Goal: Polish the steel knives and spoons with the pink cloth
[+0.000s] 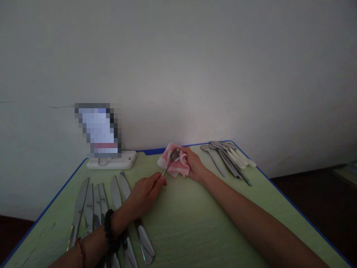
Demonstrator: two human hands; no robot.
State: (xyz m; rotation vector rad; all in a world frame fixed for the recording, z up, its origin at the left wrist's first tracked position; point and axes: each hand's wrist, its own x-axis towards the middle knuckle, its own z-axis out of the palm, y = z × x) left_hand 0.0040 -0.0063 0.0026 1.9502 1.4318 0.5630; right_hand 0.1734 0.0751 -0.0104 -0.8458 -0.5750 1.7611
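My left hand point(146, 193) is closed on the handle end of a metal spoon point(170, 160) over the middle of the green table point(195, 223). The spoon's bowl rests in a pink and white cloth point(176, 166). My right hand point(193, 163) grips that cloth from the right and holds it around the spoon bowl. Both hands are just above the table top, near its far edge.
Several table knives point(95, 203) lie in a row at the left, partly under my left forearm. A pile of spoons and white-handled cutlery point(228, 156) lies at the far right. A white stand point(111, 160) carrying a blurred screen sits at the far left against the wall.
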